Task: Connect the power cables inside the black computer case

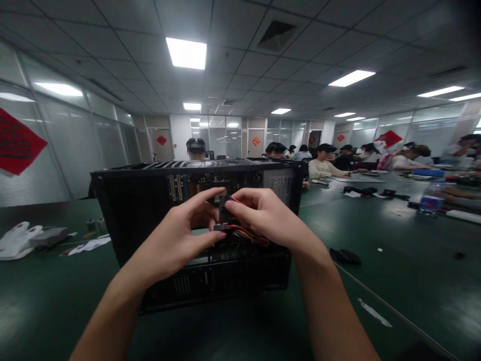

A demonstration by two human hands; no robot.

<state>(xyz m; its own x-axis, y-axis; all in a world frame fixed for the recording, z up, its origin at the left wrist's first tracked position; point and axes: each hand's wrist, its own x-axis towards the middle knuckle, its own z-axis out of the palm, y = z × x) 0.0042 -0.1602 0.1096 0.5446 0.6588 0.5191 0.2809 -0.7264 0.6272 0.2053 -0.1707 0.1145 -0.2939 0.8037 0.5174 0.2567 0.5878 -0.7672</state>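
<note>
An open black computer case (143, 200) stands on the dark green table (394, 281) right in front of me. Both hands are raised in front of its open side. My left hand (180, 233) pinches a small black connector (222, 213) between thumb and fingers. My right hand (263, 215) grips the same connector from the right, where a bundle of red, yellow and black wires (248, 234) runs off under the palm into the case. The inside of the case behind the hands is mostly hidden.
White plastic bags and paper scraps (22, 240) lie at the left. A small black object (345, 256) lies right of the case. Several other people sit along the table farther back, with a water bottle (430, 198) and tools at the right.
</note>
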